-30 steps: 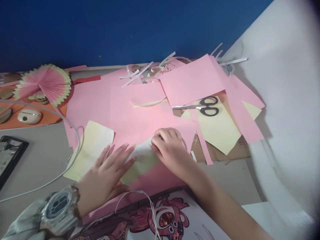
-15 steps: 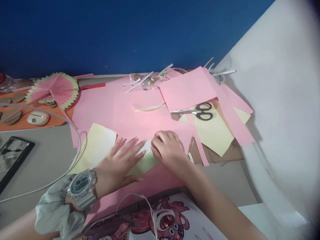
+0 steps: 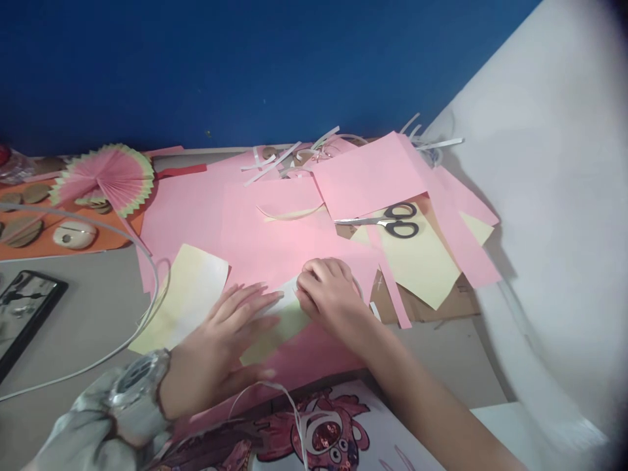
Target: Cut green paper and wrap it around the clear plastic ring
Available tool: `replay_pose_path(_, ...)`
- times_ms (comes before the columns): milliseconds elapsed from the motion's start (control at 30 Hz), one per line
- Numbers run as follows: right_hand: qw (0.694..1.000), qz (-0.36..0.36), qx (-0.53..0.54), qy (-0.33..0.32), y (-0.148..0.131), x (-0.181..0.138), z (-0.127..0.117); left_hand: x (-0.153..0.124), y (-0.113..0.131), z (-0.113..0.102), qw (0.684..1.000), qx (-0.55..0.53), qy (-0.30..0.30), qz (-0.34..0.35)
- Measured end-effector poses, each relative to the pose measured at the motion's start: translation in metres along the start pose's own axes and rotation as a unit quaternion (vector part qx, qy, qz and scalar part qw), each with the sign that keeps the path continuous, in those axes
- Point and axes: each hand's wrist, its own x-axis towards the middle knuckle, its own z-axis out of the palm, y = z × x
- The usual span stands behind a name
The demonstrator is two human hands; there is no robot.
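A pale yellow-green paper [image 3: 275, 335] with a white band along its far edge lies on pink sheets in front of me. My right hand [image 3: 328, 288] is at its right end, fingers curled and closed on it; the fingertips are partly hidden. My left hand [image 3: 228, 333], with a watch [image 3: 139, 386] on the wrist, is spread over the paper's left end, partly blurred. Whether its fingertips touch the paper, I cannot tell. Beyond that hand lies another pale yellow sheet [image 3: 191, 288].
Black-handled scissors [image 3: 400, 221] rest on yellow and pink paper at the right. A pleated pink-and-green paper fan [image 3: 105, 178], a white case [image 3: 74, 235] and a phone [image 3: 29, 311] are at the left. A white cable [image 3: 156, 275] loops across the table. White strips [image 3: 275, 163] lie at the back.
My left hand has slid left and toward me along the paper, uncovering more of it. My right hand stays in nearly the same place.
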Motion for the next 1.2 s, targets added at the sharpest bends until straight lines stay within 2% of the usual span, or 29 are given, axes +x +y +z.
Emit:
replay_pose_path(200,1.0,-0.011,0.004,0.008,0.002,0.0,-0.004,0.018,0.015,0.042,0.998,0.065,0.007,0.0)
replay_pose_path(300,1.0,-0.008,0.02,-0.009,0.005,-0.001,-0.011,0.015,0.013,0.051,0.997,0.081,-0.001,0.001)
replay_pose_path(500,0.998,0.015,0.041,-0.047,0.011,-0.003,-0.026,0.003,0.011,0.047,0.995,0.099,0.006,-0.011)
replay_pose_path(600,0.997,-0.004,0.037,-0.065,0.009,-0.003,-0.028,-0.003,0.009,0.047,0.994,0.109,0.005,-0.012)
replay_pose_path(900,0.998,-0.024,-0.007,-0.063,-0.002,-0.001,-0.02,-0.011,0.002,0.048,0.993,0.116,0.007,0.005)
replay_pose_path(1067,0.999,-0.029,0.01,-0.023,-0.002,0.001,-0.016,-0.009,0.005,0.045,0.994,0.111,0.0,-0.005)
replay_pose_path(1200,0.997,-0.051,0.05,-0.043,0.0,0.003,-0.018,-0.005,0.007,0.045,0.995,0.097,0.011,-0.016)
